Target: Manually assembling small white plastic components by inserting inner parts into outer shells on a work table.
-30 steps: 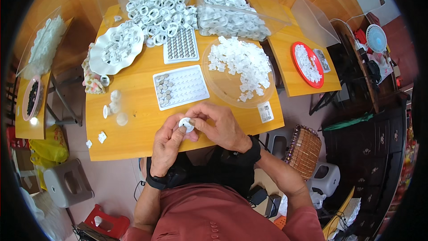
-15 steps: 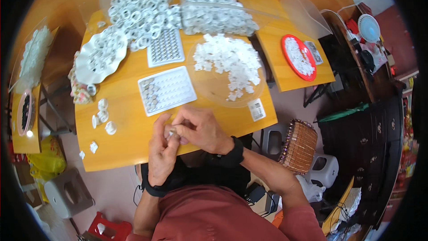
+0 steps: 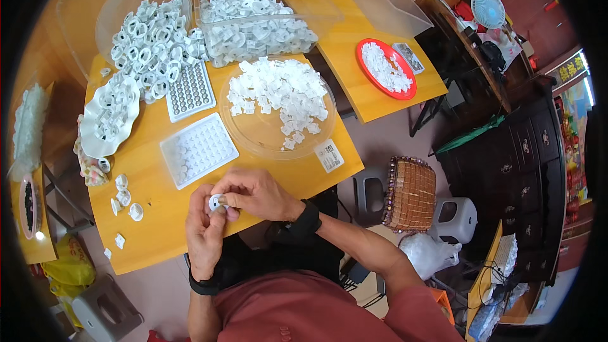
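Note:
A small white round plastic part is pinched between both my hands above the table's front edge. My left hand is closed around its lower left side with thumb and fingers. From the right, my right hand grips it with bent fingers, hiding part of it. Just beyond my hands lies a white tray with rows of round cells; glare hides what is in them. Behind it a second white tray holds rows of silver discs. Several similar white round parts lie to the left.
A clear round plate bears a heap of white pieces. At the back stand a clear bin and a pile of white round parts; a scalloped dish is left. A red plate sits on the side table.
The view has swung, so the table appears further left and lower. My hands stay together; the white part's round face now shows between my fingers.

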Available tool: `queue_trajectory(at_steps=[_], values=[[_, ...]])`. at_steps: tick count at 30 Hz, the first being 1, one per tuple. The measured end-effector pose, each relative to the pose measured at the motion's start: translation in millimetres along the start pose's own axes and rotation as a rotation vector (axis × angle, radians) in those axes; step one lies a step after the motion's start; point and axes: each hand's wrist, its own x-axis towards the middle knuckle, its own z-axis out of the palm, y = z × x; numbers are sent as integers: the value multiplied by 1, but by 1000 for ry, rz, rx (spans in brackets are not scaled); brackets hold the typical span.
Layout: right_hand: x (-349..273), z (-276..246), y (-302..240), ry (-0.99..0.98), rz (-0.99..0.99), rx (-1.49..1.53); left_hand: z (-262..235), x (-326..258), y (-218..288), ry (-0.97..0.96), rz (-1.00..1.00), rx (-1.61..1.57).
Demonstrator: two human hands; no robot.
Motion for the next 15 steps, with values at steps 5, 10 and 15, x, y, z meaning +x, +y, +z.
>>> queue_trajectory(at_steps=[5, 10, 15], values=[[0, 0, -7, -6, 41, -2, 0, 0, 2, -1, 23, 73], [2, -2, -5, -11, 66, -64, -8, 2, 1, 9, 9, 80], [1, -1, -1, -46, 68, 91, -7, 0, 2, 32, -6, 121]])
